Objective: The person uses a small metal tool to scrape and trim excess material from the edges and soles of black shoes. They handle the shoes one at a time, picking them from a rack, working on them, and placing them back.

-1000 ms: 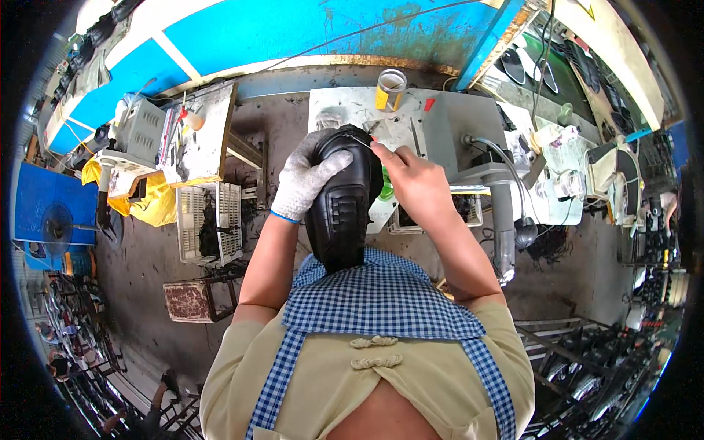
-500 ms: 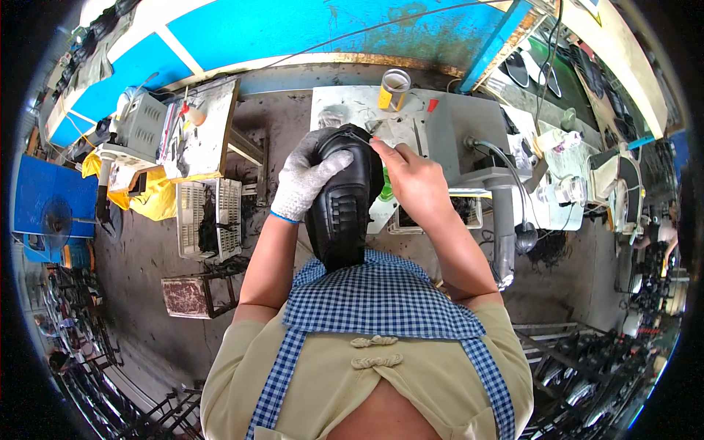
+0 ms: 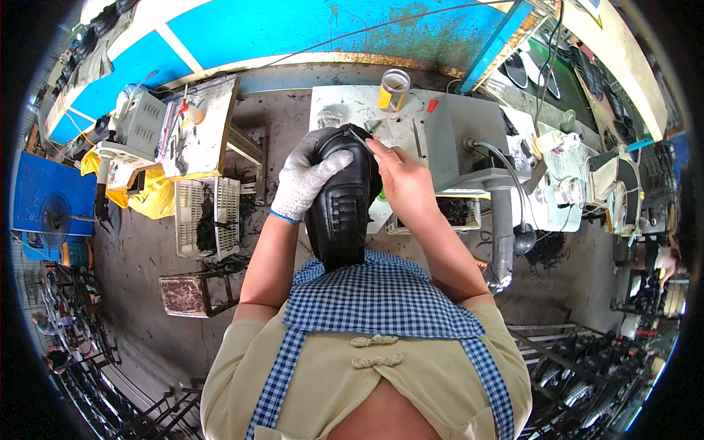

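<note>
In my left hand (image 3: 304,172), which wears a white knit glove with a blue cuff, is a black shoe (image 3: 345,202). The glove's thumb presses across its upper. One end of the shoe rests against my blue checked apron (image 3: 367,301), and the other points away from me. My bare right hand (image 3: 403,180) pinches a thin, metallic-looking tool (image 3: 358,136) against the far rim of the shoe. The fingers partly cover this tool, so its exact kind does not show.
Behind the shoe stands a white worktable (image 3: 345,99) with a yellow-and-grey cup (image 3: 394,89) and dark scraps. A grey machine (image 3: 469,132) with a metal post (image 3: 502,227) is at right. White crates (image 3: 227,246) and a small stool (image 3: 185,296) sit left. Shoe racks (image 3: 587,374) flank me.
My right hand has shifted slightly left and turned, and more of the thin tool shows at the shoe's far rim. The shoe and my left hand stay in place.
</note>
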The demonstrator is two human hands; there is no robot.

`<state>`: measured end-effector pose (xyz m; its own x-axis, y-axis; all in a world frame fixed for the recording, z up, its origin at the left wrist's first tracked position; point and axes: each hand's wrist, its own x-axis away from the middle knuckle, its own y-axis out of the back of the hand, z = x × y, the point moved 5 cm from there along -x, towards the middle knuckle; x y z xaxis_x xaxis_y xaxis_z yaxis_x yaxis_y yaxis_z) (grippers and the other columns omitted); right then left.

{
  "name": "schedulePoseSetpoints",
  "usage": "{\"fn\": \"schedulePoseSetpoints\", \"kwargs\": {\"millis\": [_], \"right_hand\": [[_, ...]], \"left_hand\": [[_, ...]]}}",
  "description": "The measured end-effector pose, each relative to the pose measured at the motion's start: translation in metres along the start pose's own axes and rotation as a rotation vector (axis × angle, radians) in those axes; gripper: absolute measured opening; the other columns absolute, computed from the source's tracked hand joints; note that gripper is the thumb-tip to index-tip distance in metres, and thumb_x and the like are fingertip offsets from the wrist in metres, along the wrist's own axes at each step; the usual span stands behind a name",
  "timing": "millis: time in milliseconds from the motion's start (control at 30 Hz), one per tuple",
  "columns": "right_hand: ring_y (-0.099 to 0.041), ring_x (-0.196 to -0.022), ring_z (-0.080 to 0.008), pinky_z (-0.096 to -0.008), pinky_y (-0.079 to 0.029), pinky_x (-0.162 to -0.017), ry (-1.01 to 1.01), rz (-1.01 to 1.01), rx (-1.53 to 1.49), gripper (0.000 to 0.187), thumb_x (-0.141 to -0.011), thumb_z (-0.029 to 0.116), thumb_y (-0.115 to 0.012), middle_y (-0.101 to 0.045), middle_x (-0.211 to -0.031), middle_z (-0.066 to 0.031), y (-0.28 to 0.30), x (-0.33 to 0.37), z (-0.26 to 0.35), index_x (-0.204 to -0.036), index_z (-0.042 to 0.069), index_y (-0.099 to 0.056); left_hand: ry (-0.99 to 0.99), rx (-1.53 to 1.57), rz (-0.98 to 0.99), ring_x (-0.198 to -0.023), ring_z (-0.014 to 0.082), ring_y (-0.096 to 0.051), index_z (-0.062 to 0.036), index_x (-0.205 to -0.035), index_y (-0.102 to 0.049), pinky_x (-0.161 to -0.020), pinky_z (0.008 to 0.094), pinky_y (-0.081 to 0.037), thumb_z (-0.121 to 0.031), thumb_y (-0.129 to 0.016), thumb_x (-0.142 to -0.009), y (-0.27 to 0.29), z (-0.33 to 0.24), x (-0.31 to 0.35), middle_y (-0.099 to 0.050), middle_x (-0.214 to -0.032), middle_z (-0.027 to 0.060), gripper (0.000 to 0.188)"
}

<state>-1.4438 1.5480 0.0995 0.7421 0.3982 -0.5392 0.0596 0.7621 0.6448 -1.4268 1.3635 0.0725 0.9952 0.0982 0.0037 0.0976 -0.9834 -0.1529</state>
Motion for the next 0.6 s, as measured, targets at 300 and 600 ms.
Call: {"fn": "schedulePoseSetpoints", "kwargs": {"millis": [300, 600], "right_hand": [[-0.063, -0.064, -0.0302, -0.0400, -0.051, -0.056, 0.101, 0.140, 0.170, 0.038, -0.087, 0.006, -0.067, -0.060, -0.079, -0.0092, 0.025, -0.005, 0.009, -0.124, 0.017, -0.066], [-0.062, -0.063, -0.0286, -0.0404, -0.050, -0.054, 0.155, 0.179, 0.301, 0.037, -0.087, 0.009, -0.067, -0.059, -0.077, -0.0073, 0.030, -0.013, 0.012, -0.122, 0.018, -0.068]], "left_hand": [[0.027, -0.011, -0.005, -0.104, 0.0156, -0.063, 0.0005, -0.127, -0.060, -0.093, 0.0304, -0.051, -0.022, -0.083, -0.081, 0.002, 0.002, 0.003, -0.068, -0.114, 0.0088, 0.056], [0.018, -0.011, 0.003, -0.104, 0.0163, -0.063, 0.0012, -0.128, -0.059, -0.093, 0.0308, -0.052, -0.022, -0.083, -0.081, -0.001, 0.002, 0.006, -0.068, -0.114, 0.0094, 0.057]]}}
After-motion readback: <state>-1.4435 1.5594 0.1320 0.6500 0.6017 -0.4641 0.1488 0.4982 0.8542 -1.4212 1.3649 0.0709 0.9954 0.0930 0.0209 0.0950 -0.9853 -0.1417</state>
